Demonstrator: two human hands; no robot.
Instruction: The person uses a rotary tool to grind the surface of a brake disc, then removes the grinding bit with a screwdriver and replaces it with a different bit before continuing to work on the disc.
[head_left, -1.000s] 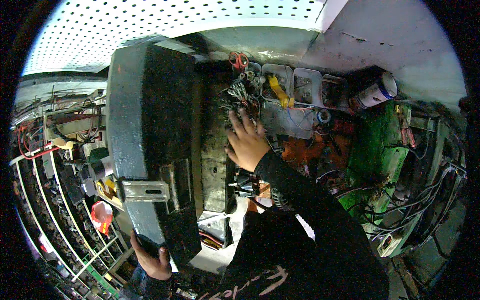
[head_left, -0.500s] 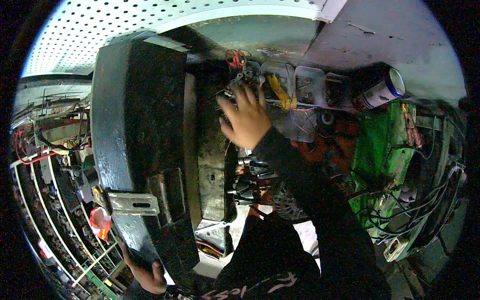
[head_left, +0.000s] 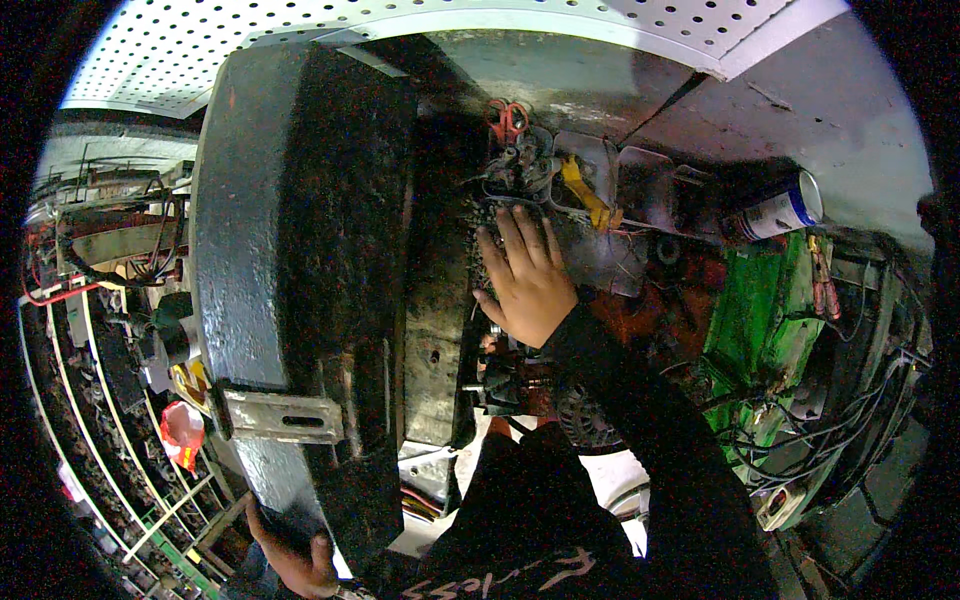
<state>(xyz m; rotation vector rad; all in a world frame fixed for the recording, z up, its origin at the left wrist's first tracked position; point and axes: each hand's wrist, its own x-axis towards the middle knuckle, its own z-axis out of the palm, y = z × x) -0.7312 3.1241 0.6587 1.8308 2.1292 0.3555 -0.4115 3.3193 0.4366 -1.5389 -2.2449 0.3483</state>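
My right hand (head_left: 530,285) is open, its spread fingers above or touching small dark pieces (head_left: 487,235) on the cluttered bench. Just beyond the fingertips stands a small bin of metal parts (head_left: 518,165), with red-handled pliers or scissors (head_left: 507,120) at its back. At the lower left, my left hand (head_left: 300,560) lies against the near end of a long dark metal body (head_left: 255,230), thumb and fingers apart. A slotted metal plate (head_left: 285,415) sits across this body. What the left fingers touch underneath is hidden.
Clear plastic bins (head_left: 645,185) line the back, one with a yellow tool (head_left: 585,190). A tilted can (head_left: 775,212) and a green metal case (head_left: 750,320) stand right, with black cables (head_left: 830,440). Racks (head_left: 110,400) fill the left. A perforated white panel (head_left: 480,20) hangs above.
My right hand has drawn back toward me from the bin of metal parts, uncovering it, and its fingers now point forward. The whole view has shifted slightly. My left hand stays at the dark body.
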